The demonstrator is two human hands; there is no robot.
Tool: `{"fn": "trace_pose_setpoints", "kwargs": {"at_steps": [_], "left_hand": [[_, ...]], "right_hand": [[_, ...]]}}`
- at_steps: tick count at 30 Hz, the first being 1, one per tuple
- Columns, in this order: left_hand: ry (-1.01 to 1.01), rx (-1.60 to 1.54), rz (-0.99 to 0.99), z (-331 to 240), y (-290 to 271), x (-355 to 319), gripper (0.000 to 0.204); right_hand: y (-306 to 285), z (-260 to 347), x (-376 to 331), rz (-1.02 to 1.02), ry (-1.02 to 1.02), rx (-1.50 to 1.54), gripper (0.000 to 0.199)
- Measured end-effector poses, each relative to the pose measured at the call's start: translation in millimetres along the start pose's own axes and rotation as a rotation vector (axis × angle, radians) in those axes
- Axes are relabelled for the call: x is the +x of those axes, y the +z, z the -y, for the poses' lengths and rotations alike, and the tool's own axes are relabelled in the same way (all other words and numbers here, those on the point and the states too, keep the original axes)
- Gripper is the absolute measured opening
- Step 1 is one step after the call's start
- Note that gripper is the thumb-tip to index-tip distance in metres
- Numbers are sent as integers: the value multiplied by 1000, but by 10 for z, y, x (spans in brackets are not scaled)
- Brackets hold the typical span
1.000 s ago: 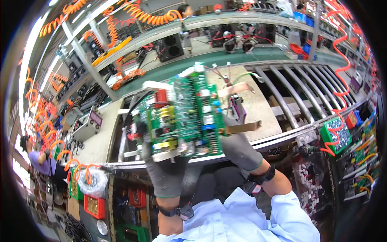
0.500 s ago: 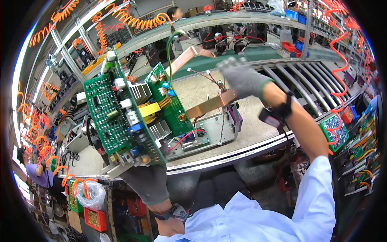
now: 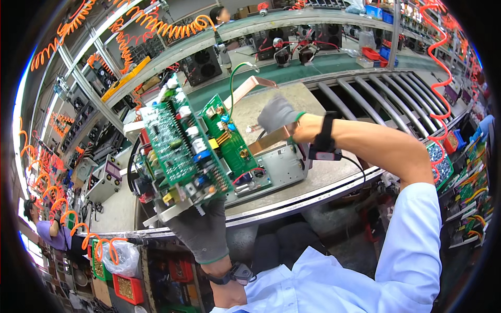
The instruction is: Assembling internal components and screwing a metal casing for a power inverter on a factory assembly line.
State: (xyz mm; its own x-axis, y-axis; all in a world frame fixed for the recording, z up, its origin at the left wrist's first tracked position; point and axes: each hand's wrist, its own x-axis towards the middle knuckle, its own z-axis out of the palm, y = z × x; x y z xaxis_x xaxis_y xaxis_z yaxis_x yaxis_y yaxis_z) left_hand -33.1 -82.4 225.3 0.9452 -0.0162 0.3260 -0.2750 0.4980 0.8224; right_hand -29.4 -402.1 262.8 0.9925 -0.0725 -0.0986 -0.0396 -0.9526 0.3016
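We see the left hand [image 3: 201, 232], in a grey glove, gripping the lower end of a circuit board assembly [image 3: 169, 143]. The assembly is tilted over the front left part of the pale surface [image 3: 308, 104], its boards crowded with white, blue and yellow parts. Just to its right, a second green board [image 3: 235, 151] leans the same way, with a green-and-yellow wire [image 3: 232, 86] rising from its upper part. Two copper strips reach out to the right of that board: an upper strip [image 3: 242, 94] and a lower strip [image 3: 272, 140]. Below them a silver metal plate [image 3: 286, 169] lies on the surface.

Our right hand [image 3: 279, 115], gloved too, is beside the end of the lower strip with its fingers bent; they are turned from us, so we cannot tell whether it grips anything. Metal rollers [image 3: 360, 99] run beyond it to the right.
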Motion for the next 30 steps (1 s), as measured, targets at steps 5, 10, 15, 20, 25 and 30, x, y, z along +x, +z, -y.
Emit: {"fn": "trace_pose_setpoints", "kwargs": {"at_steps": [5,10,15,20,25,30], "left_hand": [[-59,-166,189,5,83,-37,90],[-349,-344,124,-115,287,36,74],[-415,-353,150,-84,506,93,74],[-429,-331,156,117,588,111,71],[-534,-236,91,422,662,37,65],[-556,-152,85,659,687,-111,62]], "right_hand": [[198,-237,-266,-840,282,1205,23],[557,-178,-299,-1174,497,1943,26],[525,-142,-339,-1329,489,2259,20],[548,-159,-352,-1364,437,2303,21],[584,-195,-348,-1352,500,2282,26],[529,-171,-371,-1378,462,2263,19]]}}
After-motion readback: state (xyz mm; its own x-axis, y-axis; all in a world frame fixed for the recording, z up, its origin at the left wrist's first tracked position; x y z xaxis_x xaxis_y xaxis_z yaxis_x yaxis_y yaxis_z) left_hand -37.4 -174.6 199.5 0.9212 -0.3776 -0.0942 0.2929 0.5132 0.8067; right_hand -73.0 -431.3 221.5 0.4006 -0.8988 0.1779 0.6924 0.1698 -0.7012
